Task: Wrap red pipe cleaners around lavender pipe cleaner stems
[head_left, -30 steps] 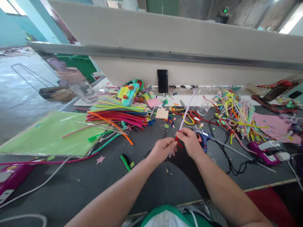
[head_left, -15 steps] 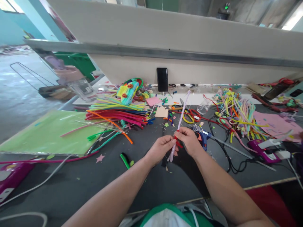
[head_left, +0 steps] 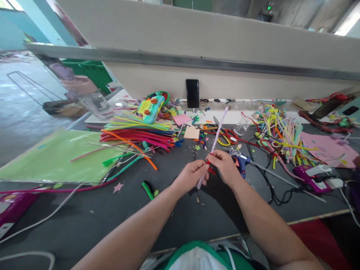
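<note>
— dark grey table [head_left: 112, 213], scraps strewn all over it. what have you got there?

— both hands are closed, held close together in front of me. my left hand [head_left: 191, 176] grips the lower part of a lilac pipe cleaner [head_left: 218, 129], thumb and fingers shut round it. my right hand [head_left: 225, 167] pinches the same stem just above, on a short red piece [head_left: 211, 170] that sits between my two thumbs.

— how much of it is done?

— little, as i judge it. red shows only at the pinch, with one end poking out under my right fingers. i can't tell how many turns are hidden beneath them. the long lilac stem leaning away from me is bare right to its tip, and so is the short tail below my left hand.

— and round about?

— a blue glue gun [head_left: 242, 165] lies just right of my right hand, untouched. scissors [head_left: 226, 138] lie beyond my hands, near the stem. a heap of coloured pipe cleaners [head_left: 140, 137] sits well off to the left, with a green sheet [head_left: 56, 157] farther left again.
</note>
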The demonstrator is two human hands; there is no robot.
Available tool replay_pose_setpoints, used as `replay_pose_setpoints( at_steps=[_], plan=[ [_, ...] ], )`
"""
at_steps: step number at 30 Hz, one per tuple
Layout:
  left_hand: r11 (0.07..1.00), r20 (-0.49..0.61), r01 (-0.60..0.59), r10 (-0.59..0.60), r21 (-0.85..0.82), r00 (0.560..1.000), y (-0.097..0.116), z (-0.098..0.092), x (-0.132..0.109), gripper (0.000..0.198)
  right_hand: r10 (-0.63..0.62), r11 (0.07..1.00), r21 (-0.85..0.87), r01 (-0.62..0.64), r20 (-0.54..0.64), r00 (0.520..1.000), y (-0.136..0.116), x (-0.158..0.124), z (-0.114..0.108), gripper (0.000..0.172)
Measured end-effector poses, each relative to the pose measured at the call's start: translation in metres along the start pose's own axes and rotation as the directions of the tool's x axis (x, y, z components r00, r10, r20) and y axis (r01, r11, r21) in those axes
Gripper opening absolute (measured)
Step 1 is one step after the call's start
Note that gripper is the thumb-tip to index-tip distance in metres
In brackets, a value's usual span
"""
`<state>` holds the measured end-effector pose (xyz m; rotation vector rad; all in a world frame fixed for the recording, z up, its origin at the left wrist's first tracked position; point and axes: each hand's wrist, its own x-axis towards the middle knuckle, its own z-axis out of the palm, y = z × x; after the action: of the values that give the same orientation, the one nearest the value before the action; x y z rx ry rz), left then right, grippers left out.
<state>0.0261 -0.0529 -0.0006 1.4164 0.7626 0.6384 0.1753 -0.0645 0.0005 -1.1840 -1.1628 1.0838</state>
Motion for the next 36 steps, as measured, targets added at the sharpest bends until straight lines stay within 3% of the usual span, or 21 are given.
replay_pose_setpoints(
  at_steps=[3,7,13,20,31,36],
  plan=[
    [0.942,0.088,0.001,0.030,-0.336,0.996,-0.0009,0.0010,-0.0015,0.028,0.027,0.973,0.221,-0.060,0.152,0.988,-0.0041,-0.0007,-0.0049,0.024],
    [0.878,0.161,0.038,0.044,-0.478,0.986,-0.0042,0.0029,-0.0027,0.025,0.049,0.930,0.349,-0.119,0.204,0.978,-0.0064,-0.0017,-0.0072,0.018],
    [0.872,0.236,0.150,-0.041,-0.465,0.971,-0.0046,-0.0010,-0.0038,0.029,0.035,0.943,0.325,-0.076,0.132,0.991,-0.0054,-0.0012,-0.0076,0.013],
    [0.865,0.251,0.175,-0.059,-0.470,0.966,-0.0012,-0.0015,-0.0047,0.025,-0.036,0.979,0.204,0.018,0.085,0.996,-0.0043,0.0005,-0.0092,0.013],
    [0.876,0.224,0.159,-0.061,-0.455,0.973,-0.0041,-0.0001,-0.0042,0.025,-0.037,0.991,0.130,0.030,0.050,0.998,-0.0057,-0.0008,-0.0084,0.017],
    [0.946,0.196,0.094,-0.033,-0.310,0.980,-0.0032,0.0000,-0.0042,0.028,-0.046,0.993,0.108,0.044,0.015,0.999,-0.0052,-0.0023,-0.0072,0.018]
  ],
)
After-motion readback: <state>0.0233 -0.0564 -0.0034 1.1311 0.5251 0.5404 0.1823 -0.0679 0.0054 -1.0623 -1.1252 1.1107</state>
